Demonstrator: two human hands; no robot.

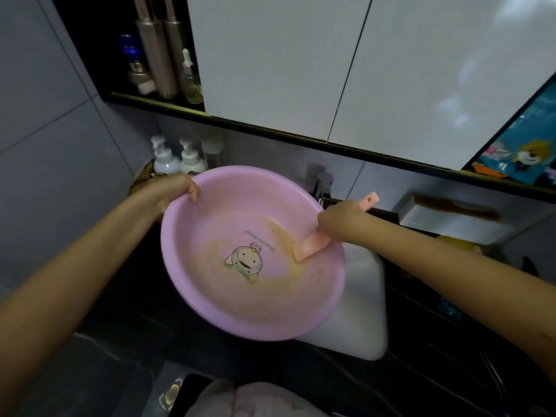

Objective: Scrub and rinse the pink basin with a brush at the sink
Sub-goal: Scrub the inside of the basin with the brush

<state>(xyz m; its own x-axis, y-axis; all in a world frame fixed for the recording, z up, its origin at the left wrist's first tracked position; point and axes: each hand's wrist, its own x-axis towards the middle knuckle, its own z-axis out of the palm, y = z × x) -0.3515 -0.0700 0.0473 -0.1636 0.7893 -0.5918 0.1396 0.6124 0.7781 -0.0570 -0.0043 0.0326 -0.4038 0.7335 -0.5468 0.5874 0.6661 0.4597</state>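
Clearly scrubbing: left hand grips the round pink plastic basin's rim, right hand holds the pink long-handled brush on its inner wall. Yellowish residue still wants working loose before rinsing.

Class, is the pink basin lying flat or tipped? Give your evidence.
Tipped: the left hand grips the pink basin by its far rim, its inside facing the camera.

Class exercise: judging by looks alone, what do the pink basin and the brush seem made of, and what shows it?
Pink basin: probably moulded plastic, smooth, faintly glossy; thin rolled rim, printed cartoon. Brush: likely plastic too; uniform salmon pink, flat moulded handle; bristles not visible.
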